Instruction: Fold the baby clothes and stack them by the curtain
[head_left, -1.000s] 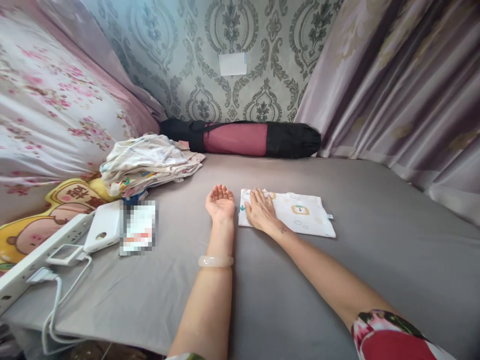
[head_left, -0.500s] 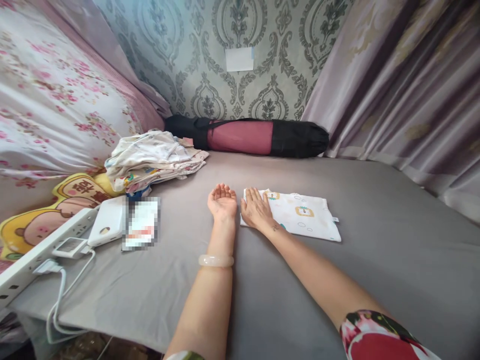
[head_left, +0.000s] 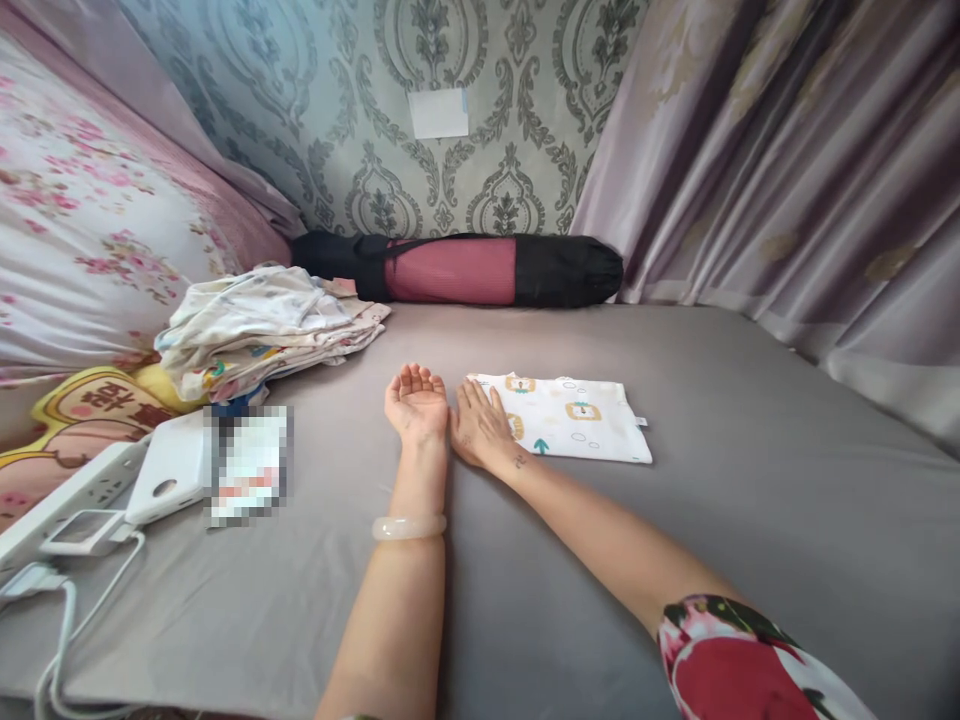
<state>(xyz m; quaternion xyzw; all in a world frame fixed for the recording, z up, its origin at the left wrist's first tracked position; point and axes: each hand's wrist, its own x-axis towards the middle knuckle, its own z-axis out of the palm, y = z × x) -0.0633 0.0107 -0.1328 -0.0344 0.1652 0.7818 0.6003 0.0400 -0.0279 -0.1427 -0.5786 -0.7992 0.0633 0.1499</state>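
A white folded cloth (head_left: 604,430) printed with orange lion-like figures and a green arrow lies flat on the grey sheet (head_left: 570,600). My right hand (head_left: 480,425) rests palm down over its left end, fingers stretched out and pointing away from me. The cloth's left edge is partly hidden under that hand. Just to the left, my left hand (head_left: 417,405) lies palm up with its fingers loosely curled and nothing in it. The two hands are side by side, almost touching. A pale bangle (head_left: 409,528) circles my left wrist.
A pile of folded clothes (head_left: 262,320) sits at the back left. Nearer are a white power bank (head_left: 172,465), a blurred packet (head_left: 251,465), a power strip (head_left: 82,495) with cables, and a yellow cushion (head_left: 90,400). A rolled mat in a bag (head_left: 450,272) lies along the wall.
The view has turned slightly right, so everything sits further left. My right hand has slipped a little toward the cloth's near left edge. My left hand keeps its palm-up pose.
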